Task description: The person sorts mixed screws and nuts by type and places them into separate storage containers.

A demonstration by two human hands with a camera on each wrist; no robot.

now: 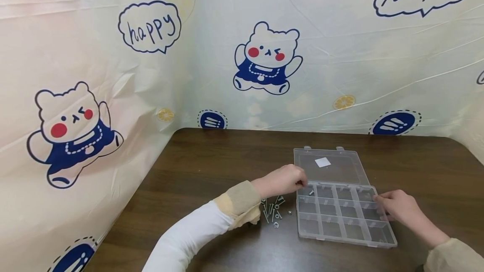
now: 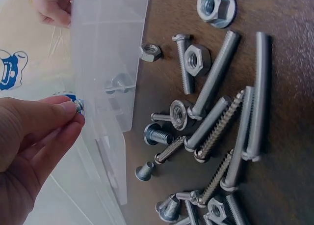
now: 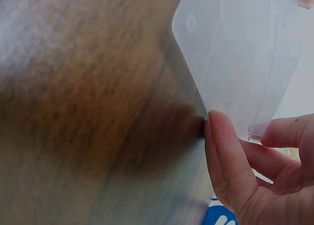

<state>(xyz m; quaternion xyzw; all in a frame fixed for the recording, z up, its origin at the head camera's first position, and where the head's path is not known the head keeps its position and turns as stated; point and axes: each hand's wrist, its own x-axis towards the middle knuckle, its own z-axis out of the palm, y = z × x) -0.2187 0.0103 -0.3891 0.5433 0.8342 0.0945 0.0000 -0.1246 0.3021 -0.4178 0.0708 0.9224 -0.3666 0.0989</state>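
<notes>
A clear plastic compartment box [image 1: 345,242] lies with its lid [image 1: 340,167] folded back on the table. My left hand [image 1: 283,179] is over its far-left compartment. Between thumb and fingertips of that hand is a small silver metal fastener [image 2: 79,106]; most of it is hidden, so its exact kind cannot be told. One short bolt [image 1: 311,192] lies inside the far-left compartment. On the opposite side, my right hand [image 1: 401,209] grips the box's right wall, thumb at the rim and fingers outside, as the right wrist view shows.
Left of the box lies a loose pile of bolts, screws and nuts [image 2: 211,92]. A lone hex nut [image 2: 150,52] sits close to the box wall. A white paper square [image 1: 322,162] shows at the lid. Behind the wooden table [image 1: 227,158] hangs a printed curtain [image 1: 211,53].
</notes>
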